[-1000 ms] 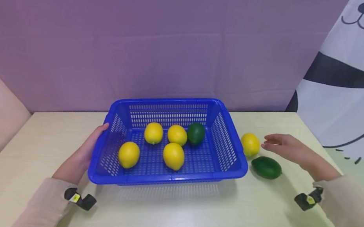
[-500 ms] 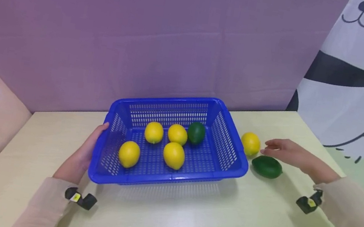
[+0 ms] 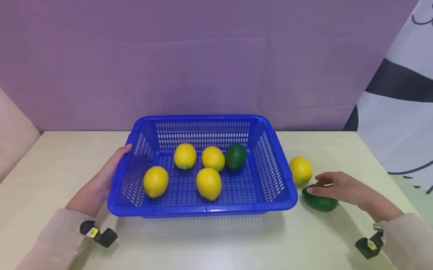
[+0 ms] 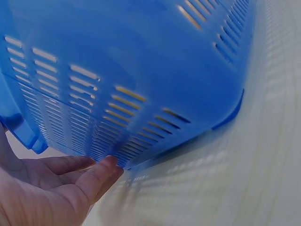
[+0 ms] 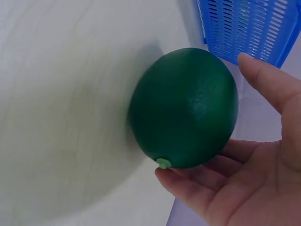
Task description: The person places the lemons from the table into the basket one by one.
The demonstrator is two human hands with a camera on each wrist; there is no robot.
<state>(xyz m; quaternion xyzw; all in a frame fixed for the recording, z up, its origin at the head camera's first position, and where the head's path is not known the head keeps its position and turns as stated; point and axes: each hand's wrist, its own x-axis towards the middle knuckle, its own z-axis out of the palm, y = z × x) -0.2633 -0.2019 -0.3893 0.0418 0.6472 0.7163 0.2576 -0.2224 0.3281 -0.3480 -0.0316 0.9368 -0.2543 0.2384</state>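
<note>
My left hand (image 3: 100, 180) grips the left side of a blue plastic basket (image 3: 205, 208), with a digit over the rim. In the left wrist view, fingers (image 4: 96, 181) lie against the slotted wall from below the rim. Several yellow lemons (image 3: 209, 183) and a dark green lime (image 3: 235, 157) lie inside the basket. My right hand (image 3: 344, 189) is over another green lime (image 3: 320, 202) on the table, right of the basket. In the right wrist view, its fingers reach behind the lime and the thumb (image 5: 263, 77) stands apart from it.
A yellow lemon (image 3: 300, 170) lies on the table (image 3: 196, 264), between the basket's right rim and my right hand. A purple cloth wall (image 3: 195, 56) rises behind the table. A panda-print cloth (image 3: 414, 119) hangs at the right.
My right hand has moved down from beside the yellow lemon onto the green lime, partly covering it. The left hand keeps its grip on the basket.
</note>
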